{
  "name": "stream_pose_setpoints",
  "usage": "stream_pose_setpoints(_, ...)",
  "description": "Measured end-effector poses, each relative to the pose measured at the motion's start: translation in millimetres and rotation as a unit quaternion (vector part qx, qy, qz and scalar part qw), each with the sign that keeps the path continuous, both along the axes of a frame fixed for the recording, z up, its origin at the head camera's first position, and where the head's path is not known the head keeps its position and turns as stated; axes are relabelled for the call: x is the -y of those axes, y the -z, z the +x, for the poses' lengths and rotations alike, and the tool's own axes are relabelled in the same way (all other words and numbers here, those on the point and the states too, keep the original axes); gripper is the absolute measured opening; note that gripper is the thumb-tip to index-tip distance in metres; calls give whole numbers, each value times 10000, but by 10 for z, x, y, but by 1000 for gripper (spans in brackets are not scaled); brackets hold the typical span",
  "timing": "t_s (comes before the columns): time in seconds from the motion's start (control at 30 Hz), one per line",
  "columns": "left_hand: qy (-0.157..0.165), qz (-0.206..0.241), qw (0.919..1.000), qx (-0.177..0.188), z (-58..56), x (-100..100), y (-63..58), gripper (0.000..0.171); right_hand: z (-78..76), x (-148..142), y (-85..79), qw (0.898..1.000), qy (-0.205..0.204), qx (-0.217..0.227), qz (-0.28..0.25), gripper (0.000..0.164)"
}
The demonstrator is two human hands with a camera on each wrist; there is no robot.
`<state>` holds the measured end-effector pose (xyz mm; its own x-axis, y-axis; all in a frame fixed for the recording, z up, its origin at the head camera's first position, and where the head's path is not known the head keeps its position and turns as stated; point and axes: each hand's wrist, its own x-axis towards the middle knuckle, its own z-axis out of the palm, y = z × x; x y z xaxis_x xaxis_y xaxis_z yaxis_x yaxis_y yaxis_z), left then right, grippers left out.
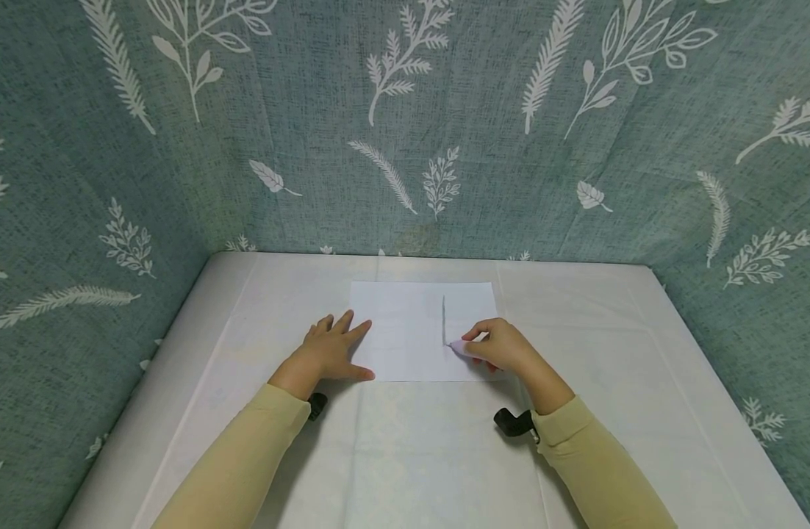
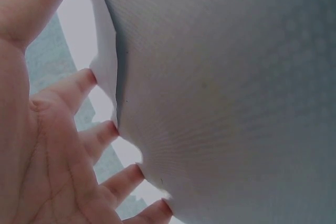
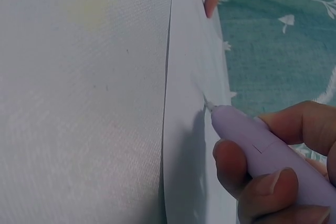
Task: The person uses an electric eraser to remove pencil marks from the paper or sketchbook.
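A sheet of white paper (image 1: 405, 330) lies flat, with a dark upright line (image 1: 443, 319) on its right half. My left hand (image 1: 328, 351) rests at the sheet's left edge with fingers spread, the thumb and some fingertips on the paper. In my right hand (image 1: 504, 347) is a thick lavender pen (image 3: 257, 145), pinched between thumb and fingers. Its thin tip meets the paper at the lower end of the line. In the left wrist view, the left fingers (image 2: 68, 90) show straight and apart, touching the surface.
A white cloth covers the table (image 1: 610, 353) around the sheet. Patterned green fabric (image 1: 312, 147) hangs behind and along both sides. Black wrist cameras (image 1: 513, 422) sit under both sleeves (image 1: 603, 463), close above the tabletop.
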<state>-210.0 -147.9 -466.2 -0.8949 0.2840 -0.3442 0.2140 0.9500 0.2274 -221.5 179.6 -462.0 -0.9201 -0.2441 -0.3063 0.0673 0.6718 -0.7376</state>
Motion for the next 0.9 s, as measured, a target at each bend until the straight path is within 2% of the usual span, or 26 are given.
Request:
stream_pose_setpoints(0.27, 25, 19, 10000, 13, 1, -1, -1, 104, -8, 22, 1, 9999, -157, 36, -20, 18)
stream_pose_setpoints(0.5, 21, 28, 10000, 8, -7, 10, 16, 104, -20, 6, 0, 10000, 34, 15, 47, 18)
stream_pose_setpoints(0.73, 5, 44, 10000, -20, -9, 18, 29, 104, -30, 18, 13, 9999, -114, 46, -35, 19)
stream_pose_setpoints(0.9, -3, 78, 10000, -17, -13, 23, 37, 105, -32, 9, 17, 10000, -27, 29, -39, 18)
